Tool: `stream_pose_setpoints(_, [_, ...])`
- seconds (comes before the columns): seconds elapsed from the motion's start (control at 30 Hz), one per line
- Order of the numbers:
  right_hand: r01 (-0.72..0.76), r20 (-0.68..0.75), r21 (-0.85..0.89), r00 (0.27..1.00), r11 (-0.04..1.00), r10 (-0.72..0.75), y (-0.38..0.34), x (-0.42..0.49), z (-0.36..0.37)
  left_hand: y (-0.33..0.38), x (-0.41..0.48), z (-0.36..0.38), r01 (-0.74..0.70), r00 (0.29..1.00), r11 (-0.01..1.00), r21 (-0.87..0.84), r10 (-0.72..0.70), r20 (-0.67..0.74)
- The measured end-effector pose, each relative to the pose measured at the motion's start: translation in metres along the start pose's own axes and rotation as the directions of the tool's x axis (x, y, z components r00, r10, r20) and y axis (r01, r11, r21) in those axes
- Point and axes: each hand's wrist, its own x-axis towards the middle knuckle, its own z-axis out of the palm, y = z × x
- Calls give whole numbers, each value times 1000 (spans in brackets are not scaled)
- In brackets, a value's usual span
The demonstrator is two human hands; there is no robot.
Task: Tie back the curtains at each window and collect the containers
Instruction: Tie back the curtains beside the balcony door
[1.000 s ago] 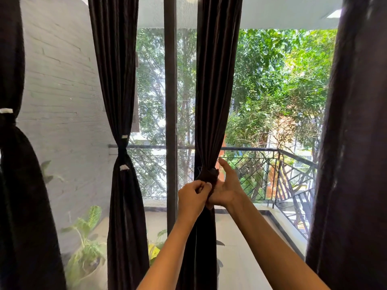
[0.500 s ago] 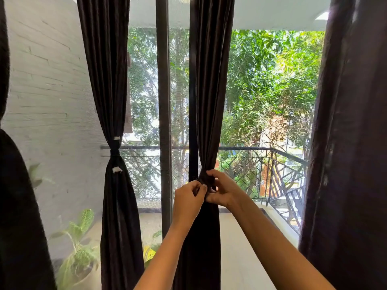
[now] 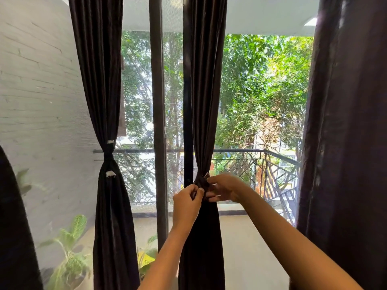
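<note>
left hand (image 3: 186, 204), right hand (image 3: 225, 188) on curtain (image 3: 206, 101)

A tall window is divided by a dark vertical frame post (image 3: 158, 122), and a second dark post (image 3: 187, 101) is set just to its right. On the left, a white-painted brick wall (image 3: 37, 105) is seen through the pane. A balcony is seen beyond the glass. Its pale floor (image 3: 251, 248) is washed in daylight, and it is bounded by a dark metal railing (image 3: 236, 168) with lattice panels. A white ceiling (image 3: 261, 15) is seen overhead, with a round light (image 3: 312, 21) set in it. The view past the railing is filled by dense, sunlit green trees (image 3: 261, 84). A leafy potted plant (image 3: 69, 254) is placed low on the left, near the wall.
</note>
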Motion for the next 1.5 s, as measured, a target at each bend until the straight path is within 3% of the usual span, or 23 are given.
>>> stream_pose_setpoints(0.1, [179,-202,-169,956,969,-212,-1,-2,-2,-1,0,3,14,1000,999,-33,-13,12])
stream_pose_setpoints(0.2, [309,-270,-312,878,899,-395,1,3,-4,1,0,4,19,1000,999,-41,-19,16])
stream_pose_setpoints(0.4, [370,-258,-537,784,758,-565,-2,0,-2,2,1,7,31,999,998,-50,-30,15])
stream_pose_setpoints(0.6, [351,-139,-674,804,651,-578,-8,-1,-6,-2,2,9,36,999,998,-59,-37,-9])
stream_pose_setpoints(0.67, [434,-102,-559,809,707,-578,-7,-1,-8,-2,2,10,27,999,997,-70,-28,-21])
stream_pose_setpoints(0.77, [453,-123,40,887,891,-446,-2,3,-9,0,4,11,14,1000,995,-100,-16,-24])
stream_pose_setpoints(0.83, [339,-85,350,940,873,-331,1,6,-8,2,5,12,8,1000,995,-104,-10,-19])
stream_pose_setpoints(0.9, [271,-20,439,956,857,-292,2,7,-11,2,5,12,15,1000,996,-87,-17,-15])
stream_pose_setpoints(0.97, [316,34,294,940,902,-340,1,5,-17,0,5,11,19,1000,997,-77,-20,-15])
stream_pose_setpoints(1.03, [470,38,-158,882,868,-471,-3,5,-23,-2,5,11,17,1000,998,-64,-17,-6])
stream_pose_setpoints(1.07, [514,38,-412,835,752,-550,-6,6,-24,-2,5,12,12,1000,999,-52,-12,-1])
stream_pose_setpoints(1.13, [530,100,-691,743,491,-662,-17,9,-21,-1,4,12,-4,1000,1000,-11,4,3])
stream_pose_setpoints(1.2, [535,192,-787,686,308,-701,-28,9,-18,-2,4,13,-27,1000,999,46,27,8])
stream_pose_setpoints(1.27, [497,224,-846,659,192,-718,-40,6,-17,-3,4,12,-60,998,991,119,59,10])
stream_pose_setpoints(1.5, [306,173,-952,580,16,-796,-81,1,-22,1,-5,14,-122,990,940,318,138,-28])
